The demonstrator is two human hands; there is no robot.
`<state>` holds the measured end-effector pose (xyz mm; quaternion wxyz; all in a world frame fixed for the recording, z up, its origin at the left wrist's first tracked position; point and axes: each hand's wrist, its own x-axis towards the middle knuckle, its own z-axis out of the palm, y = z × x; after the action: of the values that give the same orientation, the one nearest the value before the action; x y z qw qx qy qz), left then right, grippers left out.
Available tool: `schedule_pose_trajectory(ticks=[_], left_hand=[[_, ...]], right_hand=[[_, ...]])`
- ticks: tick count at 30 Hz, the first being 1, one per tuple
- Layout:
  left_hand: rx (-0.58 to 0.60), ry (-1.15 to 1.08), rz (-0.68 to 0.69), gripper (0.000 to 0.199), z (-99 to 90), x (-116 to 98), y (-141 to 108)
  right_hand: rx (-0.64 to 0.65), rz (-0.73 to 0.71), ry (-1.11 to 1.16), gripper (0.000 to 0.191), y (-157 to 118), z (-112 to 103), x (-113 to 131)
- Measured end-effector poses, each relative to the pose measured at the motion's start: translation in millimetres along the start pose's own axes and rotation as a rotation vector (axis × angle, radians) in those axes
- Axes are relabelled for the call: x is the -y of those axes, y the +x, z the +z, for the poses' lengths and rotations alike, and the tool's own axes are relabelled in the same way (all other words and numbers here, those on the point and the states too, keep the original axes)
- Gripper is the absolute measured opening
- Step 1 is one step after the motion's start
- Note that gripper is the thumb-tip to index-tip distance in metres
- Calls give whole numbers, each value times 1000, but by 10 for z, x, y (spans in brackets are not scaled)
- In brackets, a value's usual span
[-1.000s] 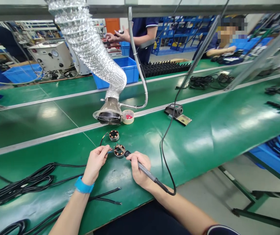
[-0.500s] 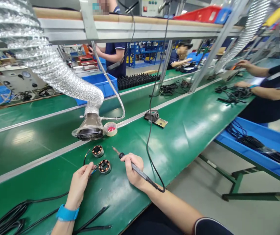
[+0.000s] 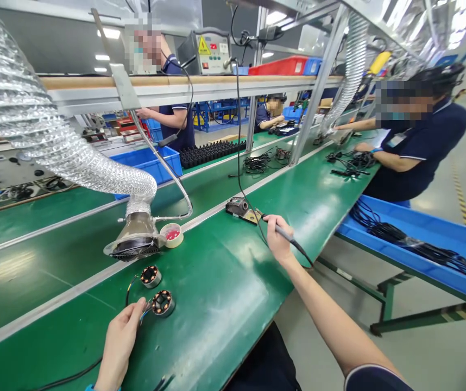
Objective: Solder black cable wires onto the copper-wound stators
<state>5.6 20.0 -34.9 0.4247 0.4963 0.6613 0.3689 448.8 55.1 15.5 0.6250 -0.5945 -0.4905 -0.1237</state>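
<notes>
My left hand is closed in a pinch on thin wires beside a motor stator with copper windings. A second stator lies just behind it, with a black cable running from its side. My right hand is wrapped round a soldering iron. The iron's tip is over the sponge tray of the soldering iron stand; whether it touches cannot be made out. Part of the left palm and the wire ends are hidden by the fingers.
A fume extraction hood on a silver duct hangs left of a tape roll. Blue bins stand behind. A co-worker works at the right beside a blue tray of cables. The iron's cord hangs from above.
My right hand has carried the soldering iron away from the stators, right and forward to its stand. My left hand still pinches the wires. The camera view has tilted up.
</notes>
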Motion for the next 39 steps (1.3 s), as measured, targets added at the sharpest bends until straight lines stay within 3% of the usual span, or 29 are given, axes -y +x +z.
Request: schedule_pose_trajectory(ticks=[5,14,22,26,31,35,39], left_hand=[[-18,51,-1,65,4,14,5],[-57,96,91,64,78,0,20],[-92,110,156,62,121,-73,4],[-95,114,150,63,106,-55,12],[-68,164,136,63,74,13,-2],[-58,255,73,61,5,170,146],[-84,298,67,56,-35,230,287]], right_hand=[[89,124,-35,41,301,75,-171],[196,331,1,43,567,549,-561],[312,601,270,41,531,929,-687],[260,711,387,44,397,1057,-648],[165,775,443,35,246,1066,-512],[81,797,448,32,192,1067,-442],[46,817,453,42,108,1115,-342]])
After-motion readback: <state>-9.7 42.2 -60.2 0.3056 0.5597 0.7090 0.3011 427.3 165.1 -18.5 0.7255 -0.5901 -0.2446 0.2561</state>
